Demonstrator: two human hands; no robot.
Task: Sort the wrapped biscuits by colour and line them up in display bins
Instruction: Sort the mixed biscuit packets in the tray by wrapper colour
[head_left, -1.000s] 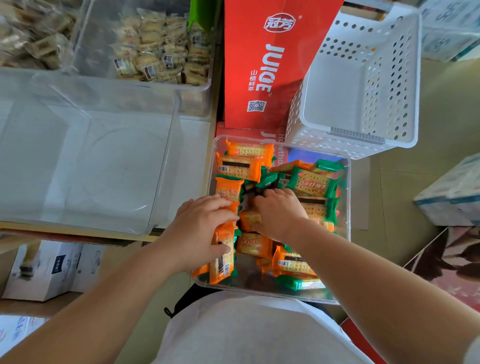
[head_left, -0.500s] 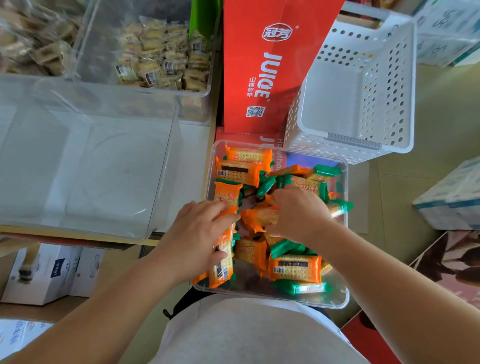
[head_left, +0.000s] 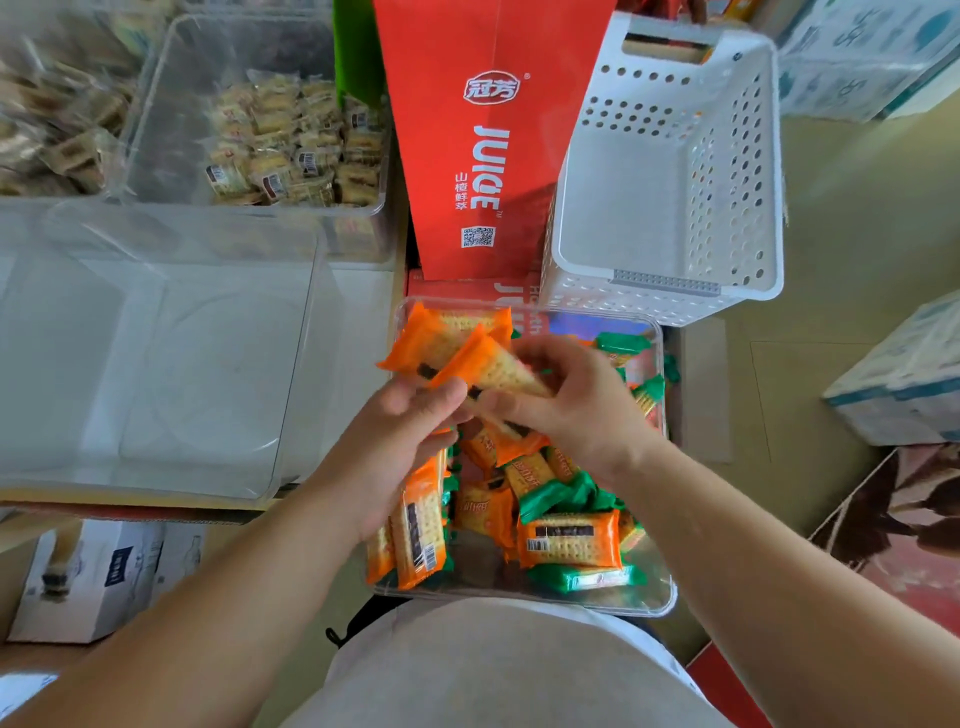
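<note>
Since a sec ago the right hand (head_left: 566, 410) had come up out of the tray (head_left: 519, 605) w/ one orange pack (head_left: 493, 369) pinched betw. thumb and fingers. The pack was tilted, its near end meeting the left hand (head_left: 400, 452) above the pile. That hand had risen a little too and still gripped its stack of orange packs (head_left: 418, 525), stood on edge at the tray's 8 o'clock corner.

Biggest thing in front of me was the big clear bin (head_left: 156, 338) at 9 o'clock of the tray, on the tabletop, nothing in it. A white basket (head_left: 727, 171) w/ punched holes sat at 1 o'clock, also bare inside. A red juice carton (head_left: 483, 140) stood at 12 o'clock, just beside the basket. At 11 o'clock, behind the big bin, a second clear bin (head_left: 156, 104) held pale wrapped biscuits (head_left: 291, 145). Cardboard boxes (head_left: 98, 577) sat at 8 o'clock, under the table edge.

The tray itself sat right at the person's lap, orange and green mixed loose in it. Green packs (head_left: 582, 577) lay along the 5 o'clock edge. Another orange one (head_left: 441, 332) leaned at the 11 o'clock corner.
</note>
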